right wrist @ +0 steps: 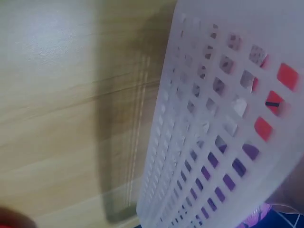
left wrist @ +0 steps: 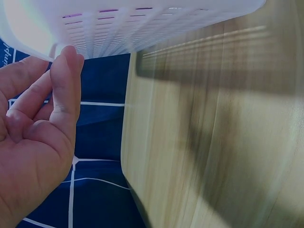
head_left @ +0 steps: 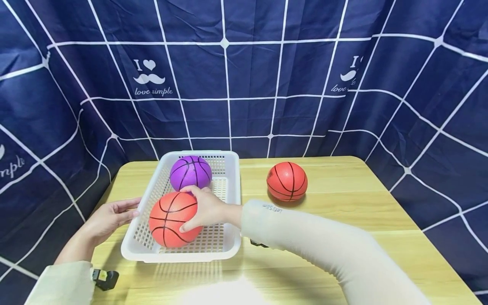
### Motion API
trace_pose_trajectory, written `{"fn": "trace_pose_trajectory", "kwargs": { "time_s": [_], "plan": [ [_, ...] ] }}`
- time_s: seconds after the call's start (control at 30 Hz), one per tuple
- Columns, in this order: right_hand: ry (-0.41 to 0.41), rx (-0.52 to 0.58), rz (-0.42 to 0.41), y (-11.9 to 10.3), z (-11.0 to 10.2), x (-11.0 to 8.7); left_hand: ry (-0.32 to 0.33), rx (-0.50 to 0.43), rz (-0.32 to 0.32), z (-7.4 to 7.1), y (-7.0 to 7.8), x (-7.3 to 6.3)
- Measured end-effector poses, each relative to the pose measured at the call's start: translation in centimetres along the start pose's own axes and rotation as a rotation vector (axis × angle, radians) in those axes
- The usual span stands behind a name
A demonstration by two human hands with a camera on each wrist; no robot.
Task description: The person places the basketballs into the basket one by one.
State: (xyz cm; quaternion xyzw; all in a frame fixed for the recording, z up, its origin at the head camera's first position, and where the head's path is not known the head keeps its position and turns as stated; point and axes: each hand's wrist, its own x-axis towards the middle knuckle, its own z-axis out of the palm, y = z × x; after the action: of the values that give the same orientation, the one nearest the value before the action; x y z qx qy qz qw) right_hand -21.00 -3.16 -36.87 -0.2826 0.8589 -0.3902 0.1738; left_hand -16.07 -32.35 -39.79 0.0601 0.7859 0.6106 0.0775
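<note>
An orange-red toy basketball (head_left: 167, 222) with black lines sits in the near half of a white plastic basket (head_left: 183, 257). My right hand (head_left: 209, 208) grips it from the right side, fingers over its top and thumb low on its side. Behind it, in the far half, lies a purple basketball (head_left: 189, 170); my right fingertips overlap its lower edge. At the basket's left rim, my left hand (head_left: 103, 220) pinches the edge between thumb and fingers, as the left wrist view shows. The basket's slotted wall (right wrist: 190, 102) hides most of the balls and my right hand from the right wrist view.
Another red basketball (head_left: 287, 181) rests on the wooden table (head_left: 343, 199) to the right of the basket. A dark blue curtain (head_left: 248, 76) with white grid lines hangs behind the table and along both sides. The right forearm crosses over the table's front right.
</note>
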Motion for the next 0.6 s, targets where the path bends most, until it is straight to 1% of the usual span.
{"fn": "trace_pose_trajectory", "kwargs": {
  "time_s": [0.2, 0.33, 0.43, 0.6],
  "plan": [
    [-0.027, 0.001, 0.003, -0.3, 0.8, 0.3, 0.004, 0.007, -0.001, 0.1, 0.2, 0.0],
    [-0.039, -0.025, -0.014, -0.7, 1.2, 0.5, 0.008, 0.011, -0.003, 0.1, 0.2, 0.0],
    [-0.039, -0.044, -0.027, -1.0, 1.5, 0.6, 0.011, 0.022, -0.008, 0.1, 0.2, 0.0],
    [-0.035, -0.044, -0.026, -1.3, 1.6, 0.8, 0.014, 0.039, -0.015, 0.1, 0.2, 0.0]
  ]
}}
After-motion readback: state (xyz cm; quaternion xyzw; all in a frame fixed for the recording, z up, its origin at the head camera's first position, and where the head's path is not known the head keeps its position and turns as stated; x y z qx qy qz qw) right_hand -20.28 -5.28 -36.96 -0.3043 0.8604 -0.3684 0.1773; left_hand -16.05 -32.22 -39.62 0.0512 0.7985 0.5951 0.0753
